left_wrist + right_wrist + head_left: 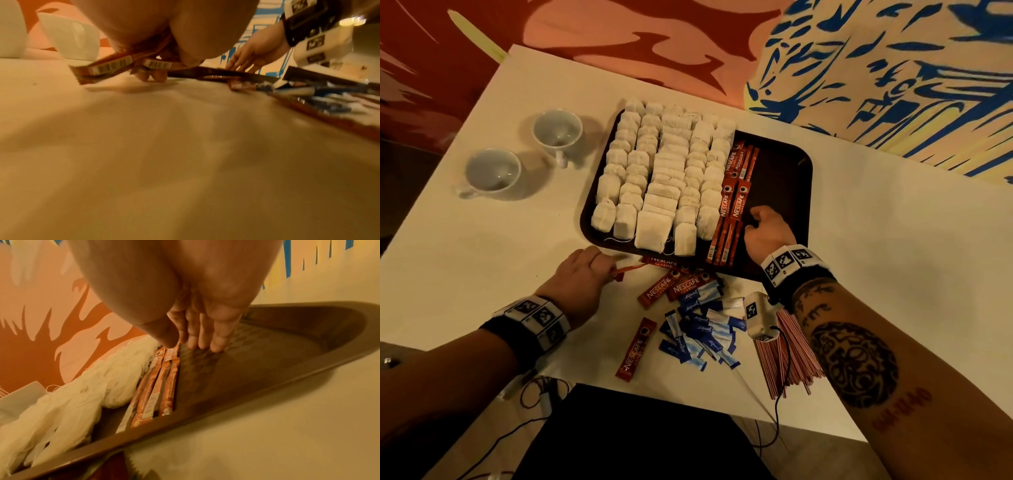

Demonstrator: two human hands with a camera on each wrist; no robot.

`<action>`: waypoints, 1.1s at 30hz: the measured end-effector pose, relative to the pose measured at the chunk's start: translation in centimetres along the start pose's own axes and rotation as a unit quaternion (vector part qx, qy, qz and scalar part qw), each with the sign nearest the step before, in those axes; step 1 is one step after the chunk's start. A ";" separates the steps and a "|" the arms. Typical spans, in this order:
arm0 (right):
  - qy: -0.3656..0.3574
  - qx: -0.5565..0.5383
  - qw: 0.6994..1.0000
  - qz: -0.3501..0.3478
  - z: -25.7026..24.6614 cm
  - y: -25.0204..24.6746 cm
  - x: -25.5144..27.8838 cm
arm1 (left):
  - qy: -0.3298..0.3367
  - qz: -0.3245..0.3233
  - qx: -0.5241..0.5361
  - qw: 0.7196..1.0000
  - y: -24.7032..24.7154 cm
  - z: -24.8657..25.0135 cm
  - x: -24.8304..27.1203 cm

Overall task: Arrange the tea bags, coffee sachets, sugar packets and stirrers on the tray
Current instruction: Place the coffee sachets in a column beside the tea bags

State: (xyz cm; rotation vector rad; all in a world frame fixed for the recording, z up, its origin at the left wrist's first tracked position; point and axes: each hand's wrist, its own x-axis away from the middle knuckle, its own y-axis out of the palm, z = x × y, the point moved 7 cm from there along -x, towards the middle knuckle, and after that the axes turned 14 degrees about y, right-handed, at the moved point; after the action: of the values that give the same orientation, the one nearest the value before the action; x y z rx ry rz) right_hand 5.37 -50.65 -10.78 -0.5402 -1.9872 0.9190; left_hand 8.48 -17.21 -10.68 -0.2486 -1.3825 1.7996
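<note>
**Coffee sachets join the tray**

Tray (791, 161) on the table holds tea bags (661, 171) at left, a sachet column (732, 205) beside them. Right hand (768, 231), fingers nearly straight, rests there empty. Left hand (578, 277) pinches loose sachets (115, 66); best laid flush, parallel, against that column.

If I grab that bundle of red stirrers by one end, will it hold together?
Probably not. The stirrers are thin loose sticks, already fanned out on the table, so they would likely splay or slip free. They look light and stiff; gripping mid-bundle seems safer.
</note>
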 end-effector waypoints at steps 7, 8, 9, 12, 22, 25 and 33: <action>0.001 0.001 1.000 -0.012 -0.3 -0.2 0.4 | -0.020 -0.019 0.112 0.993 -0.8 3.6 0.1; 0.003 0.002 1.000 -0.013 -0.3 -0.2 0.4 | -0.026 -0.027 0.125 0.991 -0.7 4.1 0.6; 0.004 0.002 1.000 -0.014 -0.2 -0.3 0.4 | -0.034 -0.035 0.144 0.988 -0.6 4.6 1.2; 0.006 -0.001 1.000 -0.022 -0.1 -0.3 0.4 | -0.044 -0.079 0.182 0.979 0.4 5.3 2.9; 0.008 0.007 0.999 -0.032 -0.2 -0.4 0.8 | -0.012 -0.207 0.056 0.977 4.9 4.7 4.5; 0.005 0.009 0.999 -0.037 -0.2 -0.3 0.9 | -0.029 -0.212 0.063 0.975 4.9 3.7 4.1; 0.001 0.011 0.999 -0.040 -0.1 -0.3 0.9 | -0.038 -0.246 0.052 0.967 4.0 2.6 3.2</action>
State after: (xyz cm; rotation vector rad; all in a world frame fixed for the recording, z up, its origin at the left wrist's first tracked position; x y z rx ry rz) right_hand 4.99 -50.20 -10.07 -0.4453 -1.9803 0.8896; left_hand 2.88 -16.97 -12.15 0.2087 -1.2591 1.4668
